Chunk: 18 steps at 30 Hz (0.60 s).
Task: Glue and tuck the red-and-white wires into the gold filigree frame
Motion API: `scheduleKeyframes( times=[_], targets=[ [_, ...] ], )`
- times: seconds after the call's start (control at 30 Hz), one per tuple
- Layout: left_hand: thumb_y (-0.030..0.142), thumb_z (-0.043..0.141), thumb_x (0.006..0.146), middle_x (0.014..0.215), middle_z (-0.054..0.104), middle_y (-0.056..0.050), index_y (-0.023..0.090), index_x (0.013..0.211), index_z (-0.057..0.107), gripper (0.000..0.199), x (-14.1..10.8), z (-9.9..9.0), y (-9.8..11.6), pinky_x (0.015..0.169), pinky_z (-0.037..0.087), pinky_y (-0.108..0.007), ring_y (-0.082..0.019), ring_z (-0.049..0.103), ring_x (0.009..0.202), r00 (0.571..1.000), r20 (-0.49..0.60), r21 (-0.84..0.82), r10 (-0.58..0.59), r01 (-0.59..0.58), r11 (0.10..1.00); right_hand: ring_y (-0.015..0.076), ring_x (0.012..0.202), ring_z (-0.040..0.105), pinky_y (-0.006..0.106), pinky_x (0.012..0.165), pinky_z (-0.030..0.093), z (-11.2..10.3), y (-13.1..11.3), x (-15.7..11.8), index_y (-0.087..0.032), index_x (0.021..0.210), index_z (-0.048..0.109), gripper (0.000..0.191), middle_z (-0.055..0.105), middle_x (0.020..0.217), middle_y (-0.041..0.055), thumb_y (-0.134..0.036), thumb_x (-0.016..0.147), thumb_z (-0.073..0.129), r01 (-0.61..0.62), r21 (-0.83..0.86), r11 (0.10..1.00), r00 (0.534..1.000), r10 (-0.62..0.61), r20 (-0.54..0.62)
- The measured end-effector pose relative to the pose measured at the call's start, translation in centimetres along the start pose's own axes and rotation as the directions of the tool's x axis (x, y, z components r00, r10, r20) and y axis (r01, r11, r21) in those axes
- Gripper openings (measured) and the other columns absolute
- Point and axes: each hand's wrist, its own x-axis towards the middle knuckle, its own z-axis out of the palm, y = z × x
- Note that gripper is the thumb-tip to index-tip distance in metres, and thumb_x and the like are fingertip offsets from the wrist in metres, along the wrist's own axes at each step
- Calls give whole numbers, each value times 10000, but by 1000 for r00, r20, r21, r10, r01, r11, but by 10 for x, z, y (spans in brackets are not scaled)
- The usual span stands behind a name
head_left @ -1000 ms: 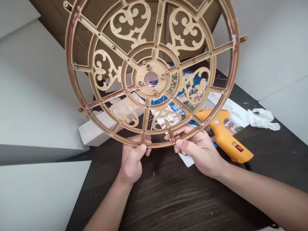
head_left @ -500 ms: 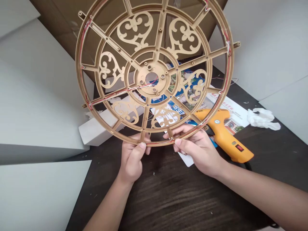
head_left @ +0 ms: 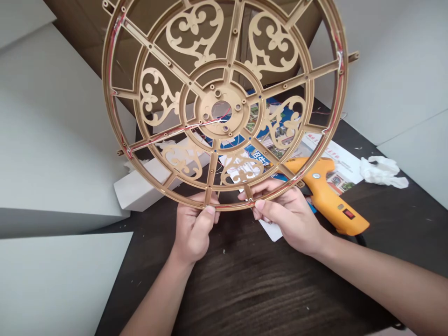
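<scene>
A large gold wheel-shaped frame (head_left: 231,51) with spokes and scrollwork is held up in front of me, its top edge cut off by the view. Red and white wires (head_left: 168,135) run along one spoke to the hub and around the rim's channel. My left hand (head_left: 194,228) is closed on the bottom rim, thumb on the near face. Just to the right, my right hand (head_left: 287,212) pinches the same rim, its thumb beside a small white wire loop. Fingers of both hands are partly hidden behind the rim.
Beyond the frame, a yellow glue gun (head_left: 327,200) lies on printed sheets (head_left: 346,158) on the dark table (head_left: 245,289). Crumpled white tissue (head_left: 383,171) is at right, a long white box (head_left: 143,186) at left. Cardboard (head_left: 87,42) and pale panels (head_left: 52,116) stand around.
The frame's top has tilted toward me, so it looks larger and reaches further past the upper edge. Both hands keep their grip on the bottom rim, almost unmoved.
</scene>
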Motion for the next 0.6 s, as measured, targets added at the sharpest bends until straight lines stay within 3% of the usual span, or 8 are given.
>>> scheduleKeyframes(
  times=[0.17,0.37,0.6],
  targets=[
    [293,573,939,564,448,-2,168,718,597,256,1,2,4,540,286,-287,-119,391,545,1000,-13,-4,-19,19,1000,54,502,446,164,443,335,0,0,0,-164,830,693,104,600,609,-29,-116,837,601,1,11,1000,1000,-1,14],
    [309,584,893,547,370,-9,167,629,550,302,4,4,10,527,241,-302,-123,340,537,999,34,-133,-42,46,990,64,545,494,162,498,385,-2,4,-5,-162,920,692,97,581,628,-22,-214,942,614,-34,49,998,995,30,90],
    [319,576,903,532,395,-19,168,613,555,328,2,3,10,567,261,-319,-139,363,562,997,64,-84,-33,38,996,91,575,504,201,518,390,-5,14,-9,-169,943,716,296,595,660,8,-405,1025,557,-97,92,991,992,89,87]
  ],
)
